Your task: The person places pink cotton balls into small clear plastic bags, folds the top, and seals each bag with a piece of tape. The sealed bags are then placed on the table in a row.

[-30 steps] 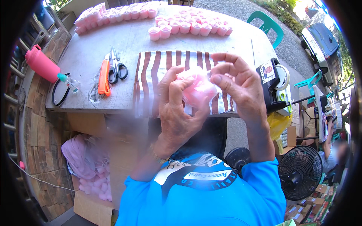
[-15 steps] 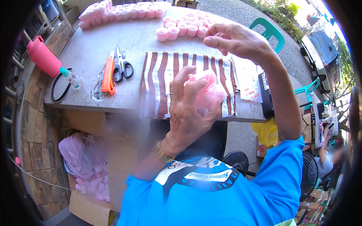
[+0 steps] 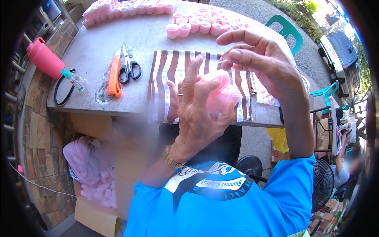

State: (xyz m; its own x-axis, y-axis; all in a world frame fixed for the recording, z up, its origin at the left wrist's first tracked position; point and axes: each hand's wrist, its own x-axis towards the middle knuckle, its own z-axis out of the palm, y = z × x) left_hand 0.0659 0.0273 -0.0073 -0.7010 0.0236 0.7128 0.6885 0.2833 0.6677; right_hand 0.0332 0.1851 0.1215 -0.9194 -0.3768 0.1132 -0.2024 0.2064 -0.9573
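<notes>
My left hand (image 3: 200, 100), a ring and gold watch on it, has its thumb and fingers curled round a pink bundle in clear plastic (image 3: 222, 91). The bundle is above a brown-and-white striped cloth (image 3: 161, 75) on the table. To its upper right, my right hand (image 3: 262, 59) is raised, thumb and fingers pinched on a small whitish strip (image 3: 222, 61), too small to name exactly. Pink rolls (image 3: 194, 26) stand in a cluster beyond the cloth. Scissors (image 3: 128, 69) and an orange cutter knife (image 3: 114, 77) lie left of it.
More wrapped pink rolls (image 3: 130, 11) line the table's far edge. A pink tumbler (image 3: 45, 59) and small bottle (image 3: 75, 81) stand at the left. Below is a cardboard box (image 3: 94, 213) of pink pieces. A green chair (image 3: 294, 37), a fan (image 3: 323, 181) and another person are at the right.
My right hand has come down and nearer to the bundle, and a whitish strip now shows at its fingertips. My left hand keeps its hold, its index finger more raised.
</notes>
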